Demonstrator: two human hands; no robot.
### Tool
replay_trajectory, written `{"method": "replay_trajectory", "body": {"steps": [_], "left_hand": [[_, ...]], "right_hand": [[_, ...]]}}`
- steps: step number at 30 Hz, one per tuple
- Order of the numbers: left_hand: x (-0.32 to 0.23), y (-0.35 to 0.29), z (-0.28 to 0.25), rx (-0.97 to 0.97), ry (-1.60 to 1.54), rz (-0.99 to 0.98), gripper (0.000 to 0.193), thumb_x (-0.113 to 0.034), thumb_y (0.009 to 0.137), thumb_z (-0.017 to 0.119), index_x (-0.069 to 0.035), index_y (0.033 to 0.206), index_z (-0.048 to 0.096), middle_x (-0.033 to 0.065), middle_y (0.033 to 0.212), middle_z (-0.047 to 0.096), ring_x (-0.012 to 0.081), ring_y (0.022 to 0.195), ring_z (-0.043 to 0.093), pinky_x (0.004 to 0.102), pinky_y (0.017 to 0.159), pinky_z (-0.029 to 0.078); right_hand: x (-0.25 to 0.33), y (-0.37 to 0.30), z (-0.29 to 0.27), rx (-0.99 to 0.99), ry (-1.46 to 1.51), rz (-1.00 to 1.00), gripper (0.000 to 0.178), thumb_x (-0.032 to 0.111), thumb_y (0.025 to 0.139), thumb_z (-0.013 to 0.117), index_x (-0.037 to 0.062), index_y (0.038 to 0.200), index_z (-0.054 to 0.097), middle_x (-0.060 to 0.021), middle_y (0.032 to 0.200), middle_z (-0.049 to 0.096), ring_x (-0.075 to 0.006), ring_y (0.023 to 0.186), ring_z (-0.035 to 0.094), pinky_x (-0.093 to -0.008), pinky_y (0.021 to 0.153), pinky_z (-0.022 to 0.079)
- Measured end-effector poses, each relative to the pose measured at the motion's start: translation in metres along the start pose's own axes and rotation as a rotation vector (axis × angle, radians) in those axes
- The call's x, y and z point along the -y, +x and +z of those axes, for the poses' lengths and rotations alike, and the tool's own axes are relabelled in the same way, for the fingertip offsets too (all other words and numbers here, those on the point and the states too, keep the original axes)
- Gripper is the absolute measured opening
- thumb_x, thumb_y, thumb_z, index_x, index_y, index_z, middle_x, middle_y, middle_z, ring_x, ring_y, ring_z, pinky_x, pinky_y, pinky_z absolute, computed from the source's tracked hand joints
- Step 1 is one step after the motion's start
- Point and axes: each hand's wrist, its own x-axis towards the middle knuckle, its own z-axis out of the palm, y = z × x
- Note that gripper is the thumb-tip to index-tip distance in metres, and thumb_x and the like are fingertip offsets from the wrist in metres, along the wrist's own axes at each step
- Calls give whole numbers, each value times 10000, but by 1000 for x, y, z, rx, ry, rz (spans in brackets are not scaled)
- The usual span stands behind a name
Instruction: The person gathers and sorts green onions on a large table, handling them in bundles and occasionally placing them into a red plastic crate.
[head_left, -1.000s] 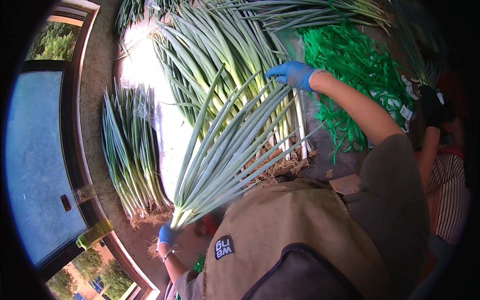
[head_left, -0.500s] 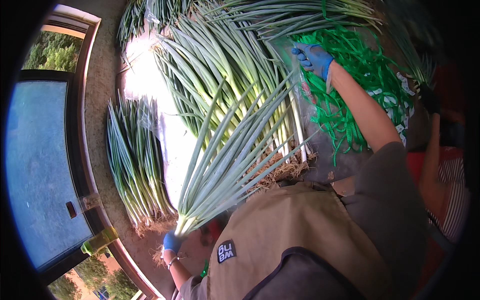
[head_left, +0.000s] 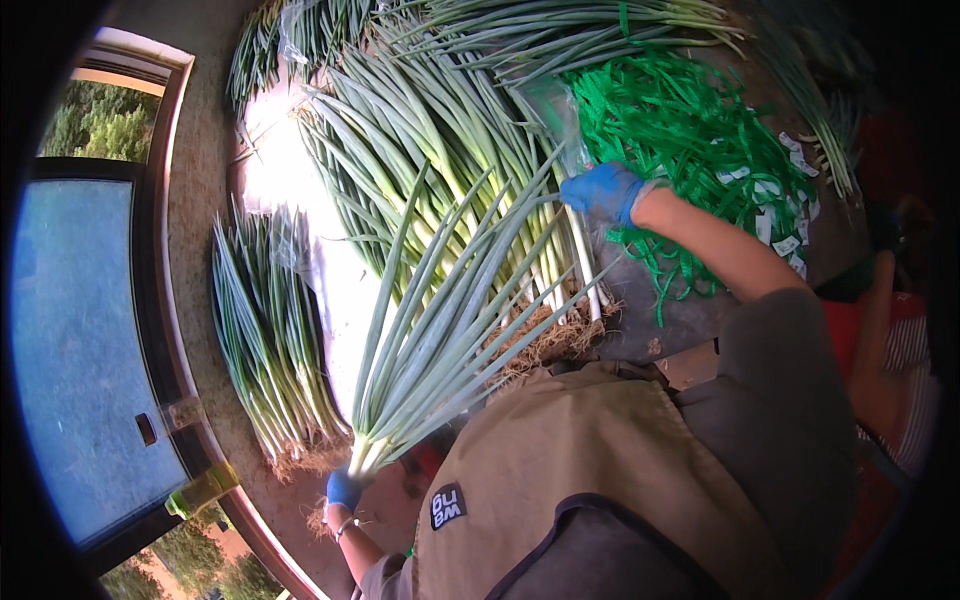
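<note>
Head view: left hand in a blue glove [head_left: 343,490] clenched round the white root end of a fanned bunch of long green spring onions [head_left: 440,330], leaves spreading up and away from the fist. Right hand, also blue-gloved [head_left: 602,192], reaching out to the heap of thin green plastic ties [head_left: 700,140]; fingers curled over the strands, whether pinching one cannot be told. Just beside that hand, a big pile of loose spring onions [head_left: 440,170] on the stone counter [head_left: 200,180]. Best done, probably, by keeping the roots level in the left fist, gripping low and firm, and pulling a single tie free without dragging the tangle along.
</note>
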Motion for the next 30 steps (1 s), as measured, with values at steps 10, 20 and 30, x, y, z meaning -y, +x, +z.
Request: {"method": "replay_trajectory", "body": {"steps": [10,20,30], "left_hand": [[3,3,-1,-6,-40,-10,361,-96,601,768,-68,937,639,69,839,665,152,717,612,313,668,486],[8,2,0,-41,12,16,355,-116,610,768,-66,937,639,76,837,664,148,704,599,312,658,478],[23,6,12,-42,-30,-2,324,-111,610,770,-49,899,636,68,792,659,139,666,582,311,624,473]], "right_hand": [[-60,27,-28,-524,964,565,286,307,864,486,57,919,614,-95,702,610,-219,667,591,-302,626,453],[-49,40,-25,-231,1049,344,209,288,864,496,107,916,588,-46,703,524,-175,578,465,-271,501,359],[-20,4,14,-150,1150,428,264,360,879,492,106,931,542,-38,656,514,-147,522,457,-282,482,369]]}}
